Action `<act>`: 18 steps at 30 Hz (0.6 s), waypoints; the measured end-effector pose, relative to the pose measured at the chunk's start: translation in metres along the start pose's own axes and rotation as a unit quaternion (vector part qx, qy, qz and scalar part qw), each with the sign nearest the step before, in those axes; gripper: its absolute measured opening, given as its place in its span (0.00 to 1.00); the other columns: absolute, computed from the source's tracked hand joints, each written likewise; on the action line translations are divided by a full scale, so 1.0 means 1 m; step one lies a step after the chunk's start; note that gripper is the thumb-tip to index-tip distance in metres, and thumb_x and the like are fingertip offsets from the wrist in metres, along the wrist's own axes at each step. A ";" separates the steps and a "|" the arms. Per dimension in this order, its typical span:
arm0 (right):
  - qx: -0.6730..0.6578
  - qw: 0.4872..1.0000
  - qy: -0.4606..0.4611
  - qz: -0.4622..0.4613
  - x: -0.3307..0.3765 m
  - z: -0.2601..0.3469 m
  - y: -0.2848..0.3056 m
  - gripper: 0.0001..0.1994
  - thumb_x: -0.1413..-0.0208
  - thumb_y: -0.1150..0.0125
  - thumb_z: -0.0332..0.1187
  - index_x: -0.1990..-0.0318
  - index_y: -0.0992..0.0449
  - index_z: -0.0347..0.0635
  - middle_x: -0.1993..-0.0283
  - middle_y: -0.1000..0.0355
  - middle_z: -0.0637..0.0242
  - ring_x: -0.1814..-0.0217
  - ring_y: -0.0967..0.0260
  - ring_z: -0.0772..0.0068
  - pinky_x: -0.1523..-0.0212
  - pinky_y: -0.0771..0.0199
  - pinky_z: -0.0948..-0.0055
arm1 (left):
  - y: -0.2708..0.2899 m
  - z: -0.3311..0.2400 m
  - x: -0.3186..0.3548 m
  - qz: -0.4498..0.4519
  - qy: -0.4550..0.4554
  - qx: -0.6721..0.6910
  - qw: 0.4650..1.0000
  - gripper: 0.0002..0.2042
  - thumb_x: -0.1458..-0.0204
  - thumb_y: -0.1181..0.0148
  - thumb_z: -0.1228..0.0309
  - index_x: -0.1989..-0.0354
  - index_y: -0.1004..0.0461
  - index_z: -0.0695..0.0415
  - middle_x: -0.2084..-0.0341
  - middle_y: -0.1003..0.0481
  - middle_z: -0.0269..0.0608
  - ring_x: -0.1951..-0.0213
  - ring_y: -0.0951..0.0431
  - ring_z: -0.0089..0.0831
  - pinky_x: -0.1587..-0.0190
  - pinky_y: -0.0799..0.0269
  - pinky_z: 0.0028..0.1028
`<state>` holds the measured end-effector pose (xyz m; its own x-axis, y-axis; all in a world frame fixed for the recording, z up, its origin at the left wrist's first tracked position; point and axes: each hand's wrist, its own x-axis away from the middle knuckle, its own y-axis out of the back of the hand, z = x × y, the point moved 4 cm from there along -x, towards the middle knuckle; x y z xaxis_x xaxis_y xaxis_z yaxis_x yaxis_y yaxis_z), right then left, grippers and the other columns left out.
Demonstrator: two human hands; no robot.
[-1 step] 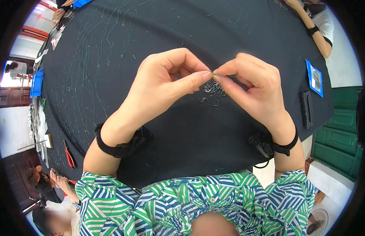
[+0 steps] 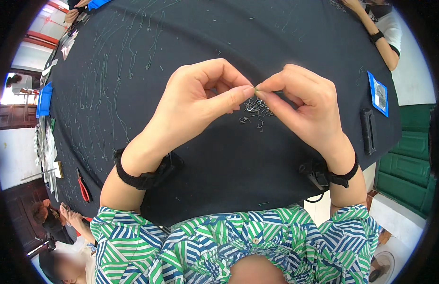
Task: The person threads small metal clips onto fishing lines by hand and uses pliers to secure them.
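Note:
Above the black cloth, my left hand (image 2: 197, 92) and my right hand (image 2: 308, 102) meet fingertip to fingertip. Each pinches with thumb and forefinger. Whatever lies between the tips is too small and too covered to make out. Just beyond and below the fingertips, a loose heap of small dark metal fishhooks (image 2: 259, 108) rests on the cloth, partly hidden by my right thumb. To the left, thin green lines (image 2: 119, 94) are laid out in long strands, several with small hooks at their ends.
Red-handled pliers (image 2: 83, 187) lie at the left edge. A black case (image 2: 368, 131) and a blue packet (image 2: 378, 93) lie at the right. Another blue packet (image 2: 44, 100) sits at the far left. A co-worker's arm (image 2: 384, 45) reaches in at the upper right; other people sit along the left.

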<state>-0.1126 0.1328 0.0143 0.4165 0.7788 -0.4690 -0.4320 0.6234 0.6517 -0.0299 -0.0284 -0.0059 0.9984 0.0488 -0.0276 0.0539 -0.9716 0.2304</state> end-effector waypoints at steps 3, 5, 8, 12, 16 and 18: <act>0.004 1.000 0.004 0.006 0.000 0.000 0.000 0.05 0.53 0.35 0.24 0.67 0.24 0.41 0.72 0.29 0.65 0.78 0.33 0.71 0.78 0.37 0.75 | 0.001 0.001 0.000 0.002 0.028 0.019 0.999 0.07 0.44 0.39 0.70 0.63 0.24 0.62 0.70 0.23 0.34 0.71 0.25 0.16 0.67 0.28 0.16; -0.006 0.999 -0.034 0.014 0.000 -0.002 0.001 0.06 0.53 0.34 0.25 0.66 0.23 0.41 0.72 0.29 0.65 0.78 0.33 0.71 0.78 0.36 0.75 | 0.002 0.002 0.000 -0.002 0.047 0.035 0.998 0.07 0.44 0.39 0.70 0.63 0.24 0.62 0.70 0.23 0.35 0.71 0.25 0.16 0.66 0.28 0.17; 0.018 1.000 0.005 0.004 -0.003 -0.001 0.005 0.06 0.54 0.34 0.25 0.66 0.23 0.41 0.73 0.29 0.65 0.78 0.33 0.72 0.78 0.36 0.74 | 0.003 0.003 -0.002 0.005 0.060 0.068 0.996 0.08 0.44 0.39 0.69 0.63 0.24 0.61 0.70 0.22 0.36 0.71 0.25 0.17 0.66 0.28 0.17; 0.034 0.998 0.058 -0.007 -0.005 0.000 0.005 0.06 0.55 0.33 0.25 0.67 0.22 0.42 0.75 0.30 0.66 0.78 0.34 0.71 0.78 0.37 0.74 | 0.003 0.002 -0.002 0.020 0.083 0.100 0.991 0.07 0.44 0.39 0.69 0.63 0.24 0.60 0.69 0.22 0.36 0.71 0.25 0.17 0.66 0.27 0.17; 0.036 0.999 0.036 0.004 -0.008 0.003 0.012 0.06 0.56 0.33 0.23 0.68 0.21 0.43 0.76 0.31 0.66 0.78 0.35 0.72 0.78 0.37 0.75 | 0.003 0.002 0.000 0.038 0.083 0.145 0.985 0.07 0.44 0.39 0.69 0.63 0.25 0.60 0.69 0.22 0.36 0.71 0.25 0.17 0.66 0.27 0.18; 0.010 1.000 -0.001 -0.030 -0.005 -0.001 0.027 0.05 0.55 0.34 0.22 0.69 0.22 0.39 0.76 0.36 0.72 0.79 0.42 0.82 0.79 0.46 0.79 | 0.004 -0.004 -0.002 0.025 0.052 0.117 0.991 0.07 0.43 0.40 0.69 0.63 0.25 0.60 0.69 0.22 0.36 0.71 0.24 0.18 0.66 0.27 0.18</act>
<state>-0.1274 0.1458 0.0340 0.4424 0.7401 -0.5065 -0.3900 0.6673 0.6345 -0.0319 -0.0316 -0.0005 0.9967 0.0107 0.0806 0.0110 -0.9999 -0.0033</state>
